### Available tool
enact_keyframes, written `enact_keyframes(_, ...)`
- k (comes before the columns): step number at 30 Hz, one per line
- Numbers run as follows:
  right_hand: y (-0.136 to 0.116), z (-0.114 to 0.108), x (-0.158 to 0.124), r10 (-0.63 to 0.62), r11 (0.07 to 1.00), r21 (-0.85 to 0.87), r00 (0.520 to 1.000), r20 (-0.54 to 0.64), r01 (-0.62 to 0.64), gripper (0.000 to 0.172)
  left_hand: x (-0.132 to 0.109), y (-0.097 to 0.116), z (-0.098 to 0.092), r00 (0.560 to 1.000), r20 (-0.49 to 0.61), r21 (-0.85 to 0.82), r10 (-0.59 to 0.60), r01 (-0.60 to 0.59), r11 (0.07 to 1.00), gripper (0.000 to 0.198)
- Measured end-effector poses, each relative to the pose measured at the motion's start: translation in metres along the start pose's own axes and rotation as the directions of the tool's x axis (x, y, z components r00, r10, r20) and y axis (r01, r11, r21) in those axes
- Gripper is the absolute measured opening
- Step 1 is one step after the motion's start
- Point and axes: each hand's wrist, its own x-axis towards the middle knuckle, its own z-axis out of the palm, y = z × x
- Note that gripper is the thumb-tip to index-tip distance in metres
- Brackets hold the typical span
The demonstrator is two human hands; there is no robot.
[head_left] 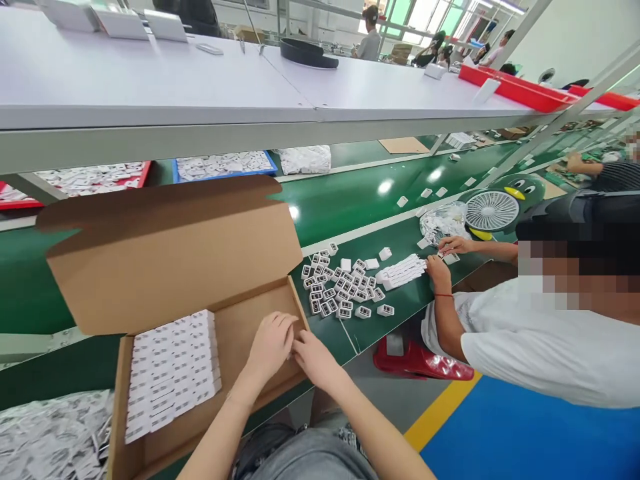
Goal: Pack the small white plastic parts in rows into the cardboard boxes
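My left hand (271,343) and my right hand (319,358) meet over the right part of an open cardboard box (240,309). The fingers of both are closed, pinched close together, and whatever they hold is hidden behind them. Inside the box, on its left side, tight rows of small white pieces with dark printed marks (173,373) are packed. The brown lid (175,257) stands folded back. Just beyond the box's right wall, many small white plastic housings with dark openings (345,287) lie loose on the green work surface.
At the right, a co-worker's hands (440,270) work beside a row of white strips (401,271). A penguin-shaped fan (493,210) stands farther back. A white shelf (210,80) spans above the green conveyor (350,200). White parts in a bag (50,433) sit at lower left.
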Motion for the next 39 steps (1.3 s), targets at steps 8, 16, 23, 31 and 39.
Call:
enact_keyframes(8, 0.117, -0.04, -0.073, 0.21, 0.951, 0.261, 0.966, -0.152, -0.166, 0.02, 0.074, 0.048, 0.07, 0.984, -0.022, 0.378, -0.179, 0.174, 0.909, 0.034)
enact_keyframes(16, 0.132, -0.028, -0.06, 0.105, 0.99, 0.124, 0.954, -0.28, -0.073, 0.02, 0.069, 0.065, 0.073, 0.93, -0.129, 0.292, -0.344, 0.367, 0.883, 0.03)
enact_keyframes(23, 0.147, -0.048, -0.07, 0.328, 0.451, 0.866, 0.942, 0.067, -0.218, 0.031, 0.022, 0.115, 0.082, 0.839, -0.118, 0.161, -0.531, 0.543, 0.824, 0.026)
enact_keyframes(31, 0.147, -0.04, -0.07, 0.297, 0.248, 0.929, 0.934, 0.197, -0.274, 0.028, 0.005, 0.13, 0.147, 0.709, 0.084, -0.099, -0.7, 0.705, 0.702, 0.033)
enact_keyframes(39, 0.135, -0.021, -0.07, 0.151, 0.752, 0.658, 0.982, -0.117, -0.037, 0.016, -0.012, 0.124, 0.169, 0.691, 0.143, -0.888, -0.708, 0.406, 0.216, 0.042)
